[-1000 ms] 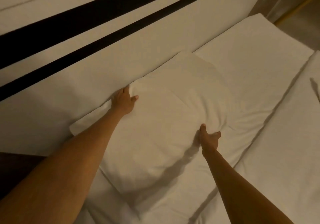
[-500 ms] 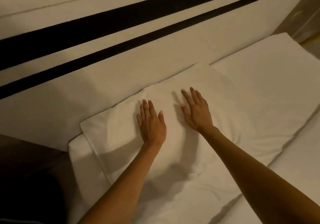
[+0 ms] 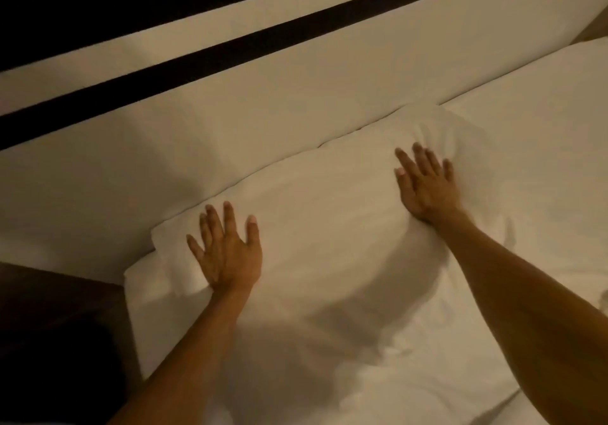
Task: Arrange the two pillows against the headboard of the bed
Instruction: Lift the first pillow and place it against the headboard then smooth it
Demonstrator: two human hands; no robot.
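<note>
Head view shows left hand (image 3: 227, 253) and right hand (image 3: 426, 183) flat, fingers spread, gripping nothing, on a soft white pillow (image 3: 316, 214) touching the cream padded headboard (image 3: 263, 122); uneven pressing could skew it.

Pillow (image 3: 329, 214): white, plain cotton-like cover, rectangular, soft and plump with light creasing near its right end. Lies flat on the bed (image 3: 493, 293), long edge running along and touching the base of the headboard (image 3: 296, 112), near the bed's left corner. Its left end shows a flat flange of cover overhanging the mattress edge. Only one pillow can be told in view. Headboard: cream, padded, upright, crossed by two dark horizontal bands. Bed: white sheet, smooth to the right, rumpled in front of the pillow.
</note>
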